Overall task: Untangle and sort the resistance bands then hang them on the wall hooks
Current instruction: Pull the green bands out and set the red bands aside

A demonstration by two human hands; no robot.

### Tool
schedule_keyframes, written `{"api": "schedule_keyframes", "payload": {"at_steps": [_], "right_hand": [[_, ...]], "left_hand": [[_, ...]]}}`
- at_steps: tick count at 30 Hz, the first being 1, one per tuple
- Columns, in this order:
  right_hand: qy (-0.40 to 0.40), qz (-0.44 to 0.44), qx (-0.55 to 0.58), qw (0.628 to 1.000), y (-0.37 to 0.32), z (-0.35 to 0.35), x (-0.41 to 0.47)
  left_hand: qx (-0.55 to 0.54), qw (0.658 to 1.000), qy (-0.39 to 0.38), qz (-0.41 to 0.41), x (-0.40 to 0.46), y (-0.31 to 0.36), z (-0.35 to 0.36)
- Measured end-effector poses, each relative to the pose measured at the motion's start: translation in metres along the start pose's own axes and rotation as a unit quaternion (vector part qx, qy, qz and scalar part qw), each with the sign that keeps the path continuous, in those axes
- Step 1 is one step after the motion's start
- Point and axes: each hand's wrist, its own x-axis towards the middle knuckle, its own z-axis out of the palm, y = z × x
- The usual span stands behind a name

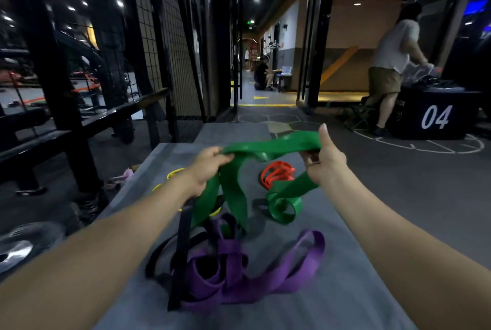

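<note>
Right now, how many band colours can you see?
5: green band in both hands, purple and black nearest, red beyond, yellow left. More may hide beneath.

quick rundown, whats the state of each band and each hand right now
green band: lifted, stretched between both hands, lower loops trailing onto the grey mat
left hand: gripping the green band
right hand: gripping the green band, thumb up
purple band: on the mat, tangled with the black band
black band: tangled, partly raised
red band: bunched, on the mat
yellow band: on the mat, mostly hidden
</note>
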Motion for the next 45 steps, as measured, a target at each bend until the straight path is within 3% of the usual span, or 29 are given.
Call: {"api": "schedule_keyframes", "payload": {"at_steps": [4,9,12,16,21,29,34,37,39,40,45], "right_hand": [[-0.13,0.075,-0.136,0.979,0.024,-0.005,-0.015],[-0.263,0.128,-0.334,0.896,0.049,0.001,-0.046],[-0.314,0.041,-0.376,0.871,0.051,0.017,-0.056],[-0.307,-0.099,-0.374,0.87,0.056,0.028,-0.06],[-0.273,-0.161,-0.476,0.82,0.063,0.032,-0.053],[-0.187,-0.136,-0.465,0.855,0.067,0.05,-0.045],[-0.183,-0.143,-0.473,0.85,0.074,0.071,-0.057],[-0.273,-0.057,-0.405,0.871,0.065,0.065,-0.063],[-0.327,-0.02,-0.447,0.832,0.062,0.049,-0.065],[-0.348,-0.027,-0.499,0.793,0.063,0.04,-0.065],[-0.417,-0.015,-0.721,0.554,0.092,0.018,-0.082]], "left_hand": [[-0.067,0.997,-0.028,-0.005,0.012,0.055,-0.012],[-0.107,0.993,-0.05,-0.032,0.02,0.103,0.013],[-0.092,0.991,-0.083,-0.046,0.017,0.11,0.028],[-0.081,0.985,-0.131,-0.083,0.01,0.111,0.033],[-0.008,0.99,-0.132,-0.039,0.004,0.102,0.025],[0.119,0.982,-0.146,0.019,-0.036,0.026,-0.01],[0.205,0.975,-0.016,0.088,-0.032,0.004,-0.002],[0.201,0.977,0.036,0.064,-0.023,0.008,-0.011],[0.193,0.98,0.05,0.031,-0.018,0.011,-0.025],[0.189,0.98,0.059,0.019,-0.018,0.015,-0.03],[0.177,0.982,0.062,-0.01,-0.016,0.017,-0.034]]}}
